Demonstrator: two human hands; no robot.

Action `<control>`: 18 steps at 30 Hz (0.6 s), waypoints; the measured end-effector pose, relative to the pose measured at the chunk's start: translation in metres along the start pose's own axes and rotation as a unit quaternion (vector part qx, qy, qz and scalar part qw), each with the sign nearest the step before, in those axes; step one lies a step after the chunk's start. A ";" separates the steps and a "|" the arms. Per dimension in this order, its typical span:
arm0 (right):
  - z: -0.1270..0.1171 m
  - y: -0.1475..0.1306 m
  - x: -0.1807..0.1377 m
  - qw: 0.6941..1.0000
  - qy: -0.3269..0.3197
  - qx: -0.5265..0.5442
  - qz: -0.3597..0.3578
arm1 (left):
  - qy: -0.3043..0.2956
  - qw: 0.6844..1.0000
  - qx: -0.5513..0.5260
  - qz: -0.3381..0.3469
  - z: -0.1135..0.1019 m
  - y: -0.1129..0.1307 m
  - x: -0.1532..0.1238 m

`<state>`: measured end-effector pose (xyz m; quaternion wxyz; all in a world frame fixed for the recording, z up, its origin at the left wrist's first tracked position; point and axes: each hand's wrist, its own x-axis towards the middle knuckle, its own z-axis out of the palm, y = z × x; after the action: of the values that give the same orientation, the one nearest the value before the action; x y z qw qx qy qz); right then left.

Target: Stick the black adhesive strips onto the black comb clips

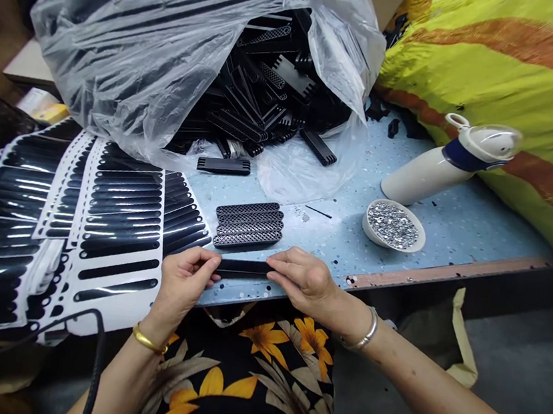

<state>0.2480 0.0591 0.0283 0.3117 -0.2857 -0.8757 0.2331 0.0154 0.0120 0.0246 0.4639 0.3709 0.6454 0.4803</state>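
Between my two hands stretches a long black strip (243, 267), low over the table's front edge. My left hand (188, 278) pinches its left end, thumb on top. The right end sits between the thumb and fingers of my right hand (302, 279). Just behind the strip, several black pieces with a mesh pattern (249, 224) lie side by side in a block. Left of my left hand are white sheets (116, 305) carrying rows of glossy black strips (122, 232). A single black slotted piece (224, 165) rests farther back.
A clear plastic bag (149, 50) spills black slotted parts (253, 103) at the back. To the right stand a white bowl (418, 241) of small silvery pieces and a leaning white bottle (426, 175). A yellow sack (525, 69) bulges at far right; a black cable (97, 359) hangs front left.
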 end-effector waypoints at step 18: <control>-0.023 -0.009 -0.015 0.973 0.152 -0.046 0.169 | -0.001 1.000 0.011 0.016 -0.001 -0.003 0.001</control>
<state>0.2700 0.0480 0.0438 0.3843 -0.4754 -0.7669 0.1954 0.0144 0.0114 0.0213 0.4531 0.3870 0.6440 0.4798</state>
